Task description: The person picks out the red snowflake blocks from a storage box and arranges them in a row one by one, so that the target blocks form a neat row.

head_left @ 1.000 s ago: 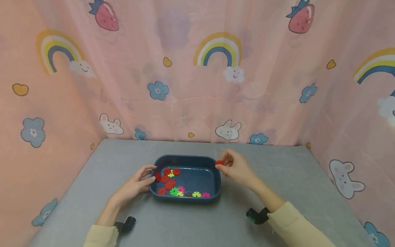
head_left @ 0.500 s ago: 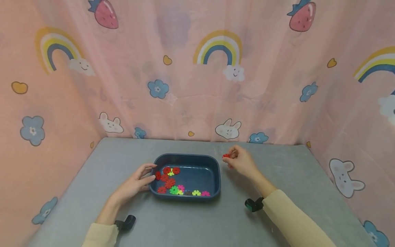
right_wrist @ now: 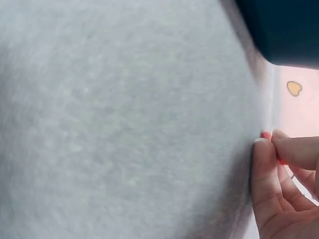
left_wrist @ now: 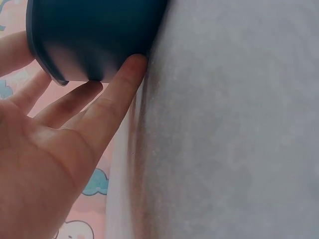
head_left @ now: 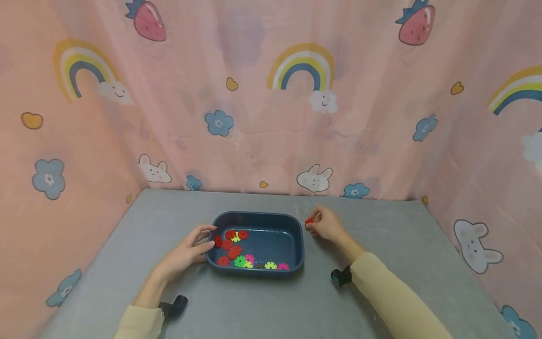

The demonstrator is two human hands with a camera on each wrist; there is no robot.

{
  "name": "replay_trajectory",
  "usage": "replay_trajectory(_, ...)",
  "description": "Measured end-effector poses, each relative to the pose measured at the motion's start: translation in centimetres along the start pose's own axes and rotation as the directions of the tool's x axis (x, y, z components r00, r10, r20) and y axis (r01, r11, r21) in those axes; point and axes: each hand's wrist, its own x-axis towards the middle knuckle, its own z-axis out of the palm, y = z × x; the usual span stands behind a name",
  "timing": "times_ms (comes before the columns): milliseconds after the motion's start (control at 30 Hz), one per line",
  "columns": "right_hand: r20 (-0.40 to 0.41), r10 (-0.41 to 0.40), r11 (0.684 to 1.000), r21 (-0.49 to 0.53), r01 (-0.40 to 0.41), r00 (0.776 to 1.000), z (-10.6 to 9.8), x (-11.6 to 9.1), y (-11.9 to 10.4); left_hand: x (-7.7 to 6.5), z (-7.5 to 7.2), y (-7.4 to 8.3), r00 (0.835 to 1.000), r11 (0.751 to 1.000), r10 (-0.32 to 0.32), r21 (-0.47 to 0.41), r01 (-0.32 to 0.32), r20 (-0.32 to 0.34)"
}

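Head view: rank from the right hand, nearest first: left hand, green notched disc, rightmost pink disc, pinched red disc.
1. Pinched red disc: in right hand
2. Rightmost pink disc: blue tray, near right
3. Green notched disc: left of centre
4. Left hand: tray's left end

surface: grey, mottled, in the lower part of the head view. behind it and at both sides, surface (head_left: 381, 240) meets a pink curtain (head_left: 271, 150) with soft folds. curtain prints: three rainbows (head_left: 301, 47) ending in smiling clouds (head_left: 323, 102), rightmost cut by the frame edge; two strawberries (head_left: 150, 22) high up; blue flowers (head_left: 219, 123), white rabbits (head_left: 314, 180), small yellow hearts (head_left: 232, 84).
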Motion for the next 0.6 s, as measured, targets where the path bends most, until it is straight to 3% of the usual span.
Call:
replay_trajectory(400, 0.003, -0.051, 0.996, -0.071, 0.051, 0.999, -1.0, -0.3, 0.8, 0.2, 0.3, -0.3, 1.000, 1.000, -0.012, -0.001, 0.012, -0.024)
replay_trajectory(600, 0.001, -0.107, 0.988, -0.116, 0.106, 0.994, -2.3, -1.1, -0.2, 0.1, 0.0, -0.1, 1.000, 1.000, -0.007, 0.007, 0.007, -0.016)
